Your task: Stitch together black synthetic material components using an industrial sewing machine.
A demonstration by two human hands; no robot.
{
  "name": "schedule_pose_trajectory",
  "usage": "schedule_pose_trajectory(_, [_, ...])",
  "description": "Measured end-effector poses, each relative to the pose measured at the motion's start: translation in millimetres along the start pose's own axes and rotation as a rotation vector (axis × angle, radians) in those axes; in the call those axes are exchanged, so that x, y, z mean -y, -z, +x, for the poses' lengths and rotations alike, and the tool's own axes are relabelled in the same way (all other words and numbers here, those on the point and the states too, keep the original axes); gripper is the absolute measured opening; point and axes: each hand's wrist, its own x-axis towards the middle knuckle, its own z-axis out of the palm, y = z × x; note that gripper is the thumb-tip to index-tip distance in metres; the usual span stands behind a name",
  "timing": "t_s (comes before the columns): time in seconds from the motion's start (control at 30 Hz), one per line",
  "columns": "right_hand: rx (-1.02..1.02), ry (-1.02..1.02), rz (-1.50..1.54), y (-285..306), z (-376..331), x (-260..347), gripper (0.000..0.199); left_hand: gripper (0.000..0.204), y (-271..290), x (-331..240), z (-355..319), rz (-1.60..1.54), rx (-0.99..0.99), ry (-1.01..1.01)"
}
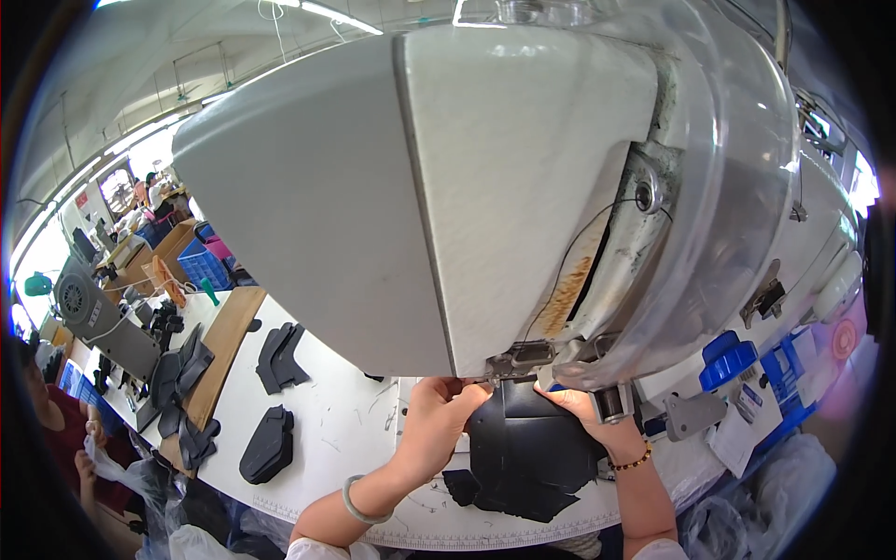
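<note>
- A white tabletop with a curved, ruler-marked front edge spans the lower frame; a brown wooden board crosses it at left.
- A workroom with strip lights fills the upper left; one blue plastic crate stands there, and one co-worker in dark red sits at the left edge.
- One large grey-white sewing machine head fills the centre.
- One black, smooth, irregular panel lies beneath it, bottom centre.
- Two black cut-piece groups lie left of centre: an upper one and a lower one.
- Two hands: the left hand, thumb and fingers together at the panel's upper left edge, grip hidden; the right hand, thumb at its upper right, fingers hidden, so I cannot tell whether it clamps.
- Two bracelets, one per wrist: pale ring, dark beads.
</note>
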Motion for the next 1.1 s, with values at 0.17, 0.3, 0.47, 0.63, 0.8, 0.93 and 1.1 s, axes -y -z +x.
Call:
schedule_pose_trajectory(0.17, [0.060,-0.059,-0.166,0,4,-14,0.024,0.016,0,1,1,0.017,0.013,-0.040])
schedule_pose_trajectory(0.3, [0.065,0.040,-0.098,2,3,-10,0.025,0.017,0,5,2,0.001,0.003,-0.082])
schedule_pose_trajectory(0.47, [0.056,-0.054,-0.182,3,1,-13,0.023,0.017,-1,3,-2,-0.019,0.001,-0.078])
schedule_pose_trajectory(0.63, [-0.007,0.082,-0.160,-3,4,2,0.021,0.017,4,8,3,-0.010,-0.005,-0.126])
schedule_pose_trajectory(0.8, [-0.024,0.228,-0.299,-1,0,1,0.019,0.017,1,0,-3,0.008,0.025,-0.118])
schedule_pose_trajectory(0.93, [-0.024,0.172,-0.058,-4,2,-22,0.022,0.017,2,2,-1,0.009,0.001,-0.067])
schedule_pose_trajectory(1.1, [-0.062,0.457,-0.337,3,1,-14,0.024,0.018,-2,3,3,-0.034,-0.022,-0.114])
